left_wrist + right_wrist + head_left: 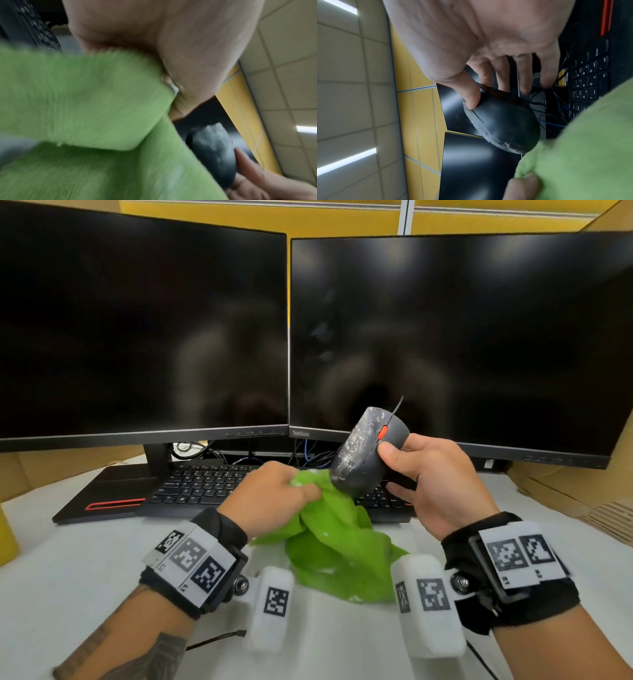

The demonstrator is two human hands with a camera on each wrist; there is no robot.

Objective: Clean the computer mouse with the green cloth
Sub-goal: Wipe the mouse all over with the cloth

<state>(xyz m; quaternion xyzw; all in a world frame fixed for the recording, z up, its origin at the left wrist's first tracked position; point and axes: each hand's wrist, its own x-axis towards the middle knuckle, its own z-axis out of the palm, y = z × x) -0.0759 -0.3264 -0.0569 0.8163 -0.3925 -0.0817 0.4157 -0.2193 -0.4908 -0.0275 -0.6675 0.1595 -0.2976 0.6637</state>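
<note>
Right hand: the right hand [431, 487] holds the computer mouse [366, 453] up off the table, thumb on its top near the red wheel, fingers curled beneath.
Mouse: dark grey, tilted with its nose upward, streaked with white residue; its cable runs up from the nose.
Left hand: the left hand [270, 494] bunches the green cloth [339, 546] in curled fingers, the gathered end touching the mouse's lower end.
Cloth: its loose part trails down to the white table [68, 577] near the front edge.
Behind: a black keyboard [202, 484] lies under two dark monitors [144, 330] toward the table's back edge.
</note>
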